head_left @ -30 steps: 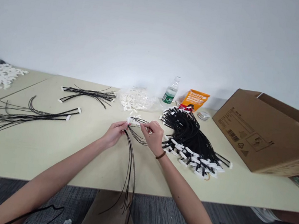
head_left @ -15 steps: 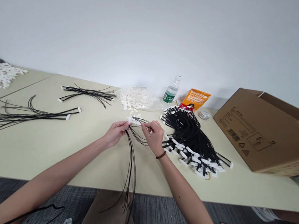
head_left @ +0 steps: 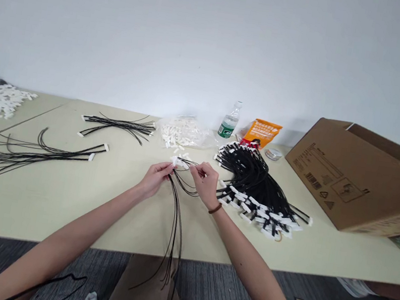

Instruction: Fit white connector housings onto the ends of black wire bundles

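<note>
At center frame, the left hand [head_left: 154,179] and right hand [head_left: 205,184] both pinch a white connector [head_left: 178,162], its thin black wires [head_left: 173,231] trailing past the table edge [head_left: 58,244].

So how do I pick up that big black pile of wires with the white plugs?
Best grab the black wires around their middle, coming down from above. They lie in a flat bunch on the table, with white plugs at the ends, so the middle leaves the plugs free.
</note>
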The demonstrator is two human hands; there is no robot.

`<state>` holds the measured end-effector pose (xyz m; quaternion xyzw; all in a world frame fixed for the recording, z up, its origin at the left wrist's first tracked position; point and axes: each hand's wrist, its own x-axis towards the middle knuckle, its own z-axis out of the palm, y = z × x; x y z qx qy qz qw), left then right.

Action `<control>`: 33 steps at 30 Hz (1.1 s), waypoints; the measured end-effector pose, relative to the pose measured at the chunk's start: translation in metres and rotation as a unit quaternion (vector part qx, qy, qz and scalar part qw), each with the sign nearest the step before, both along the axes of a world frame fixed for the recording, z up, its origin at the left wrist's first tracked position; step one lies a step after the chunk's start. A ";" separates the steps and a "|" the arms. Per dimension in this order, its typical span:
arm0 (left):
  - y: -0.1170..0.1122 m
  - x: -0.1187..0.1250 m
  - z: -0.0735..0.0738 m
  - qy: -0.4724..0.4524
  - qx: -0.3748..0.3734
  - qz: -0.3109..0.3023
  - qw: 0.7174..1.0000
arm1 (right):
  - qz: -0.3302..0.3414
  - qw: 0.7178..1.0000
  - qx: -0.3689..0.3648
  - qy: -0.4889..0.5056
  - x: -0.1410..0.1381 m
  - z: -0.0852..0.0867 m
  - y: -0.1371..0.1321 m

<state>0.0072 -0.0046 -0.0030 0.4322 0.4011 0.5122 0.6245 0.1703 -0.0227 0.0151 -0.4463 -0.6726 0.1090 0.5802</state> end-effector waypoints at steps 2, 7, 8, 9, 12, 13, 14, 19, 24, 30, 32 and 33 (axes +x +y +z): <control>0.000 0.000 0.000 0.002 0.002 0.003 1.000 | 0.011 1.000 -0.008 -0.001 0.000 0.000 0.000; 0.000 0.000 -0.001 0.009 0.006 0.011 1.000 | 0.030 0.997 -0.012 -0.064 0.004 -0.003 0.004; 0.001 0.000 -0.001 0.008 0.008 0.012 1.000 | 0.030 0.997 -0.008 -0.075 0.004 -0.003 0.005; 0.001 0.000 -0.001 0.008 0.010 0.013 1.000 | 0.032 0.996 -0.007 -0.084 0.005 -0.004 0.005; 0.001 0.000 -0.001 0.012 0.014 0.011 1.000 | 0.037 0.994 -0.012 -0.100 0.006 -0.004 0.006; 0.001 0.000 -0.001 0.015 0.015 0.010 1.000 | 0.040 0.994 -0.015 -0.103 0.006 -0.003 0.007; 0.001 -0.001 -0.001 0.018 0.016 0.010 1.000 | 0.042 0.993 -0.017 -0.105 0.007 -0.003 0.007; 0.002 -0.002 -0.002 0.030 0.028 0.007 0.999 | 0.052 0.992 -0.030 -0.112 0.007 -0.003 0.007; 0.002 -0.003 -0.003 0.060 0.051 0.013 0.997 | 0.039 0.991 -0.034 -0.120 0.007 -0.004 0.008; 0.003 -0.004 -0.002 0.099 0.068 0.014 0.993 | 0.088 0.987 -0.032 -0.132 0.007 0.004 0.004; 0.003 -0.005 -0.003 0.101 0.066 0.013 0.993 | 0.104 0.984 -0.033 -0.143 0.007 0.005 0.003; 0.003 -0.005 -0.003 0.097 0.063 0.011 0.993 | 0.104 0.983 -0.034 -0.148 0.007 0.006 0.003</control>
